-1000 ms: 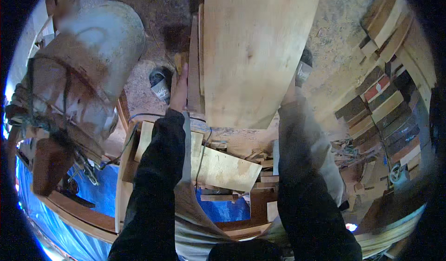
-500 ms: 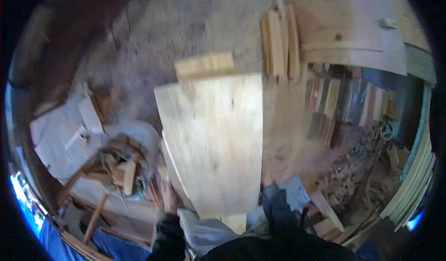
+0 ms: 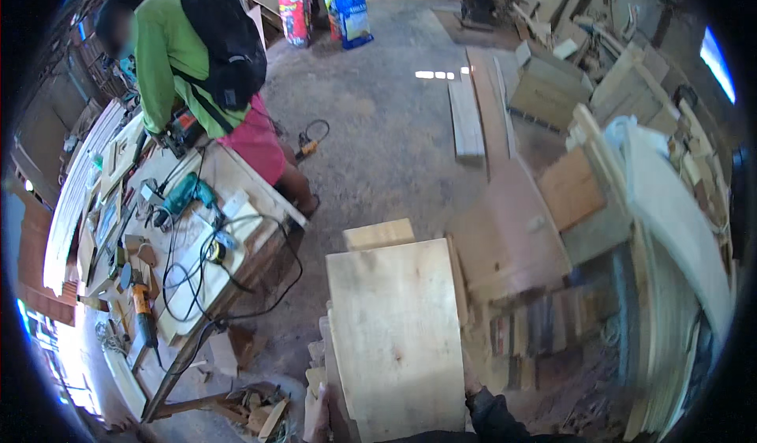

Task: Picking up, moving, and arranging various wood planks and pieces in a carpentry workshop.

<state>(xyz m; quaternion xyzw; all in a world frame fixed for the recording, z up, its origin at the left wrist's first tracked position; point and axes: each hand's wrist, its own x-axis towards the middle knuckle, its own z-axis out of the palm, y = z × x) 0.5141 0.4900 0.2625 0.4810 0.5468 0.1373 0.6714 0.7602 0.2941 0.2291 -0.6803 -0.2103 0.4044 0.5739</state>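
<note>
Low at the frame's centre, a pale plywood board (image 3: 397, 340) is held up, carried flat-faced toward the camera, with further boards stacked behind it, one edge (image 3: 380, 234) showing above its top. The left hand (image 3: 317, 413) is seen at the board's lower left edge, fingers wrapped on the stack's side, so it is grasping the board. The right hand (image 3: 473, 386) is mostly hidden behind the lower right edge above a dark sleeve (image 3: 497, 415); whether it is clenched on the board cannot be told, though it appears to support that side. Judged from this, the lifting is done and the boards are in carry; setting down is not yet done, and no landing spot is evident. Left of the board, a cluttered workbench (image 3: 197, 277) with a teal drill (image 3: 185, 194), an orange tool (image 3: 142, 305) and black cables is seen. A person in a green shirt (image 3: 169, 56) is bent over its far end. Loose planks (image 3: 469, 119) lie on the concrete floor ahead.
</note>
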